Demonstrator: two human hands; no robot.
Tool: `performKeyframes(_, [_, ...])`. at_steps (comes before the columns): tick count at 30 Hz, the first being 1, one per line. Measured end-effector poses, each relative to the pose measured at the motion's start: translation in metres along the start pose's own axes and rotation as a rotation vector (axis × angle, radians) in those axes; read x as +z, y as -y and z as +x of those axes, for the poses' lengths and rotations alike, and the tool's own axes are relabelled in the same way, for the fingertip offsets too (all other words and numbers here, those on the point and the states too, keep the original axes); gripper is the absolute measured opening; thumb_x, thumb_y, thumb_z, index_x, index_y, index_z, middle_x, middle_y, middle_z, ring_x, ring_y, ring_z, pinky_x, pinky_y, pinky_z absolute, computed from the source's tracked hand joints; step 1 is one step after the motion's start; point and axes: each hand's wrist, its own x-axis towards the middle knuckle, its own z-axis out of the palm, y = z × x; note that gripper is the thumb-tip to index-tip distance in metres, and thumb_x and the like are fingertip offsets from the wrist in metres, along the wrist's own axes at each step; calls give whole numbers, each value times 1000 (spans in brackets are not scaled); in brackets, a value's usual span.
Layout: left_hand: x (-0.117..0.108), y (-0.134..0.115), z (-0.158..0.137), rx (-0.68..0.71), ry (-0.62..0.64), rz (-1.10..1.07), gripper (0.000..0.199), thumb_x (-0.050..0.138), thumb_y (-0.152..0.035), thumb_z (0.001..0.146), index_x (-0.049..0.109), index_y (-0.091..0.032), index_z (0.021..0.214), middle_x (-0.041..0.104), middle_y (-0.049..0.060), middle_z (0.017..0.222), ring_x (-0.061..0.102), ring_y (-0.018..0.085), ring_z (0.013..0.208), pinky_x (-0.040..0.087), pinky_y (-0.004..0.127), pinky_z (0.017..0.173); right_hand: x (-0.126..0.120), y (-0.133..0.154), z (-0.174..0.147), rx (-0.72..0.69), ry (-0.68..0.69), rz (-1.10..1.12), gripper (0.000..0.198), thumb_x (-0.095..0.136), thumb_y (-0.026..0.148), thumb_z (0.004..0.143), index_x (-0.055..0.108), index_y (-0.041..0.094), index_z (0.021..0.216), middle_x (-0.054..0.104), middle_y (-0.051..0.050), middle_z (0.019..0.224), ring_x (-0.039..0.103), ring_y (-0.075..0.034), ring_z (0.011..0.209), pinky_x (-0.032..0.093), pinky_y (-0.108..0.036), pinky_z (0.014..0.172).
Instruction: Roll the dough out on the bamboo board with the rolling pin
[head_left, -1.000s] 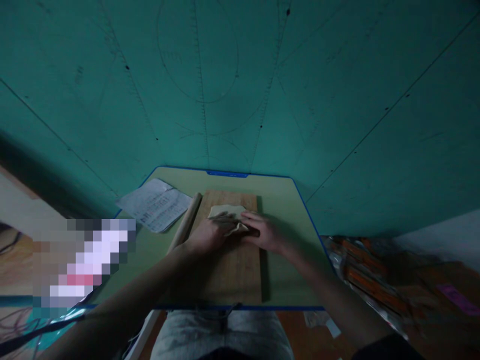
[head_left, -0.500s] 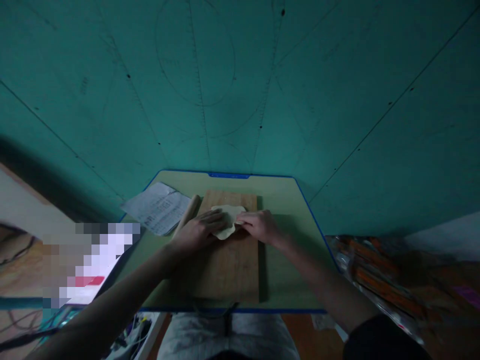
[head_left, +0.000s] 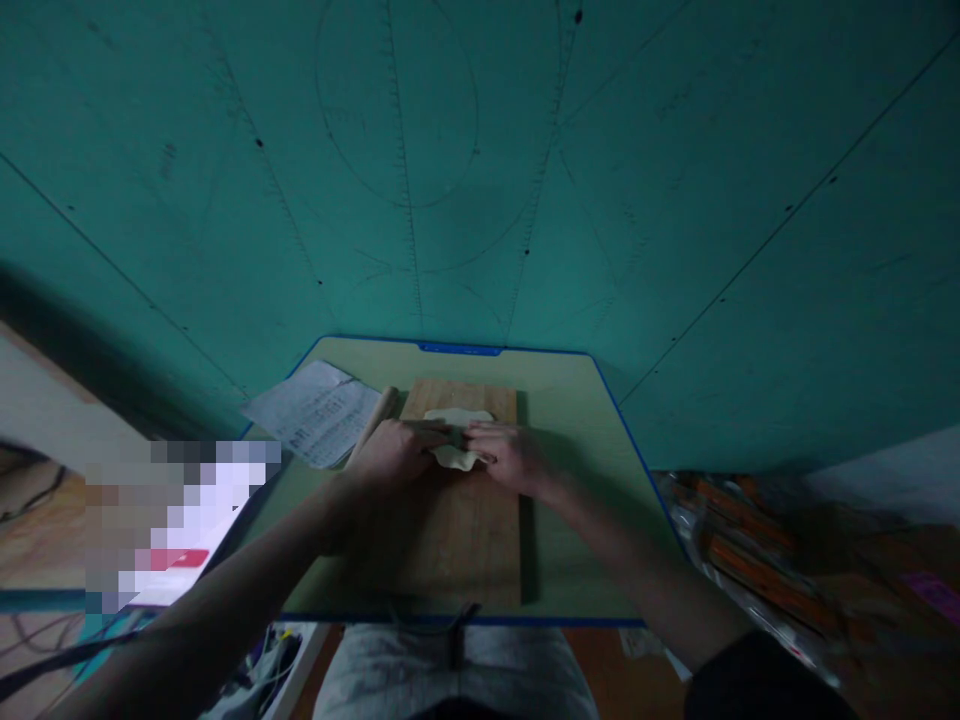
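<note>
A thin, pale sheet of dough with a wavy edge lies on a wooden cutting board. My left hand is at the dough's left side, its fingers bunched on the edge. From the right, my right hand reaches over the sheet, fingers on top and thumb low near the rim. Both sets of fingertips come close together over the middle and hide part of the dough. A wooden rolling pin rests along the board's left side, partly behind my left hand.
The board lies on a small blue-edged table against a green wall. A printed paper sheet is at its back left. Wrapped orange items are on the floor to the right. Cables hang at lower left.
My right hand has shifted from pinching a lifted edge to laying its fingers farther over the dough. My left hand has drawn its fingers together at the left side.
</note>
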Motion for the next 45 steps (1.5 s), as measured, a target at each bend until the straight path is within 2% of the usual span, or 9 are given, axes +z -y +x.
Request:
performKeyframes(7, [1, -13, 1, 159, 8, 91, 39, 72, -32, 84, 70, -22, 122, 67, 11, 128, 60, 30, 119, 50, 43, 102, -2, 5, 4, 253, -55, 5, 27, 66, 9, 82, 77, 28, 98, 78, -1, 108, 74, -20, 100, 55, -30, 85])
performKeyframes(15, [9, -19, 4, 127, -22, 152, 29, 64, -18, 87, 74, -23, 114, 71, 9, 123, 64, 29, 108, 52, 46, 95, 7, -2, 5, 338, -135, 170, 21, 64, 9, 83, 77, 24, 92, 79, -1, 96, 73, -19, 91, 53, -29, 81])
performKeyframes(19, [6, -11, 4, 123, -21, 128, 28, 61, -16, 88, 74, -22, 112, 74, 9, 117, 66, 28, 110, 53, 43, 96, 10, -5, 5, 344, -170, 252, 19, 64, 9, 84, 76, 21, 92, 78, -3, 96, 72, -20, 90, 53, -30, 81])
performKeyframes(24, [-8, 10, -6, 223, 24, 96, 37, 66, -35, 90, 68, -22, 125, 65, 13, 135, 61, 27, 124, 51, 42, 104, 3, 1, 5, 331, -145, 250, 17, 64, 10, 83, 74, 21, 92, 77, -3, 95, 72, -21, 90, 54, -32, 82])
performKeyframes(30, [-9, 13, -16, 242, 26, 138, 30, 56, -24, 95, 67, -23, 122, 68, 11, 130, 64, 25, 121, 51, 45, 103, 0, 25, 1, 106, -41, -7, 35, 70, 15, 76, 70, 20, 111, 67, -12, 123, 61, -28, 116, 48, -44, 103])
performKeyframes(33, [-12, 6, -14, 231, 54, 126, 25, 55, -19, 93, 69, -22, 114, 71, 10, 124, 67, 24, 115, 51, 44, 100, 0, 41, 7, 65, -22, -141, 24, 72, 24, 81, 70, 18, 104, 69, -13, 111, 60, -31, 114, 38, -52, 112])
performKeyframes(37, [-19, 1, -12, 183, 90, 94, 18, 55, -17, 91, 70, -20, 102, 74, 9, 114, 69, 23, 107, 53, 39, 94, 5, 53, 19, 154, 12, -244, 8, 64, 24, 90, 70, 19, 90, 71, -11, 95, 64, -26, 93, 50, -42, 90])
performKeyframes(40, [-24, 3, -14, 79, 17, 29, 22, 56, -22, 89, 69, -20, 108, 71, 10, 117, 69, 23, 105, 54, 36, 91, 11, 51, 23, 227, -9, -260, 12, 64, 23, 91, 69, 21, 81, 71, -9, 91, 65, -24, 85, 50, -36, 76])
performKeyframes(45, [-28, 5, -11, -591, 188, -190, 43, 47, -53, 92, 69, -16, 93, 70, 8, 70, 69, 22, 64, 55, 31, 59, 18, 43, 20, 258, -137, -191, 14, 66, 19, 88, 67, 22, 75, 70, -4, 83, 63, -19, 78, 44, -29, 67])
